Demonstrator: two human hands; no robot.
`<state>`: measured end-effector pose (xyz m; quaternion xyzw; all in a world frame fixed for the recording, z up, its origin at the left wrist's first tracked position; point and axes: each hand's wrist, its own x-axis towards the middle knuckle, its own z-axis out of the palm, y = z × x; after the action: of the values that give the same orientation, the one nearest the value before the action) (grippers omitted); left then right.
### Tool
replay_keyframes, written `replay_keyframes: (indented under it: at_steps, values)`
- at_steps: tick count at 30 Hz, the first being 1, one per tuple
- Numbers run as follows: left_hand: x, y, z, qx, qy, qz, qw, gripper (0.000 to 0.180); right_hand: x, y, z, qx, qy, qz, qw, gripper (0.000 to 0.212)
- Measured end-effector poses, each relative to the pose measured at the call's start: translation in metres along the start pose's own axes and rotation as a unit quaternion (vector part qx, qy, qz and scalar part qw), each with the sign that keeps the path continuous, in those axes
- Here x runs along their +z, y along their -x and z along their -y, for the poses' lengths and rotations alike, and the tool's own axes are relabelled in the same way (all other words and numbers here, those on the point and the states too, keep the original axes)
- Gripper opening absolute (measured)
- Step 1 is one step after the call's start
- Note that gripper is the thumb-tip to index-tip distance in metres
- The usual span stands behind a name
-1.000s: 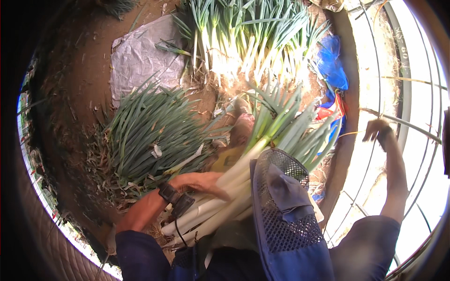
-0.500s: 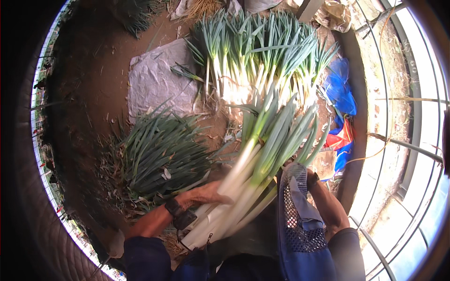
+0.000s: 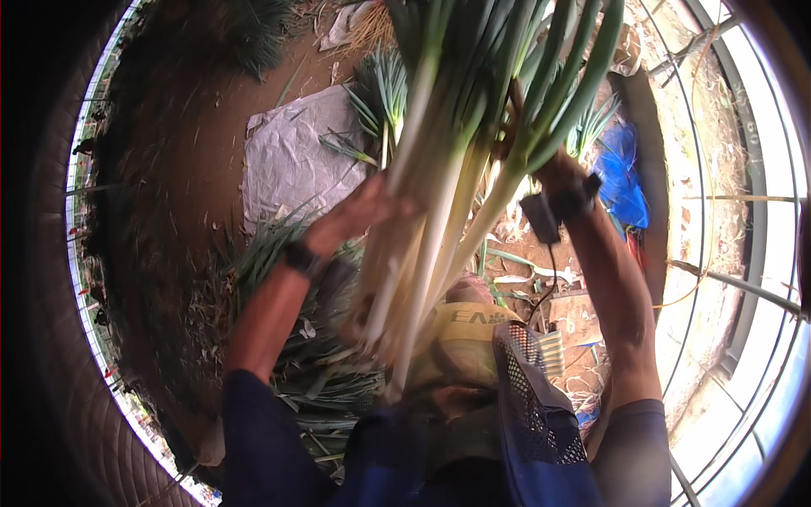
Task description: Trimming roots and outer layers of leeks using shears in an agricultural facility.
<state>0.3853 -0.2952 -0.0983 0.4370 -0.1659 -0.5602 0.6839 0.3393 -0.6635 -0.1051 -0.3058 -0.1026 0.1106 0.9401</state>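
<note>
Leek bundle (image 3: 441,198) blocking the centre, open passage over pale sheet (image 3: 300,156), grey bar (image 3: 739,290) far right

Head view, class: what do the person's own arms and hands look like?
The left hand and right hand are ungloved. Dark navy sleeves end near the elbows. Each wrist has a dark strap; a boxy black device sits by the right one, trailing a thin dark cable.
</note>
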Motion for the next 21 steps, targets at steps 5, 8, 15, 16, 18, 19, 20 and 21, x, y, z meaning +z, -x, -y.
replay_keyframes:
  at_steps: [5,8,15,16,18,19,20,21]
  values:
    - [0.002,-0.057,0.039,-0.213,-0.358,-0.269,0.868,0.081,-0.033,-0.042,0.010,0.130,0.164,-0.415,0.886,0.079]
    - [0.041,-0.066,0.100,-0.210,-0.321,-0.155,0.910,0.078,-0.135,0.048,0.002,0.232,0.169,-0.433,0.854,0.086]
    - [0.116,0.136,0.257,-0.231,-0.225,-0.344,0.882,0.044,-0.111,0.390,-0.165,0.524,0.590,0.080,0.609,0.054]
    - [0.136,0.163,0.269,-0.245,-0.202,-0.377,0.870,0.046,-0.087,0.436,-0.171,0.428,0.701,0.241,0.517,0.057]
    - [0.176,0.230,0.301,-0.319,-0.120,-0.439,0.831,0.045,-0.060,0.476,-0.166,0.527,0.631,0.172,0.542,0.053]
    - [0.203,0.279,0.315,-0.380,-0.056,-0.476,0.791,0.043,-0.048,0.471,-0.172,0.575,0.584,0.115,0.562,0.051]
    - [0.216,0.286,0.329,-0.372,-0.051,-0.477,0.795,0.043,-0.048,0.481,-0.156,0.610,0.556,0.032,0.563,0.049]
    - [0.232,0.295,0.339,-0.396,0.012,-0.501,0.770,0.038,-0.049,0.478,-0.145,0.624,0.534,-0.033,0.569,0.048]
